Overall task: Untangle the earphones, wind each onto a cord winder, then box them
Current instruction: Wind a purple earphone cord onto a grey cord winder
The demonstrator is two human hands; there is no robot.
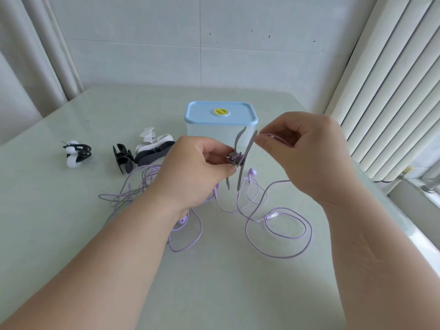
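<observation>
Left hand [200, 167] pinches the grey cord winder [240, 154] at its hub, held up above the table [71, 234]. Right hand [302, 148] pinches the purple cord [278, 138] just beside the winder's upper flap.

Head view, the only one:
- Few turns on the hub. Most of the lead lies in loose loops [285, 234] on the table below, with an earbud [252, 172] just under the winder.
- A second tangle [133, 186] sits to the left, with spare winders [122, 160] beyond it.
- Behind the hands is the box [247, 120], lid on.

My read: winding has barely started. Feed with light tension and lay the turns side by side in the groove. Lift the loops off one at a time so they don't knot. Mind the earbud snagging.
</observation>
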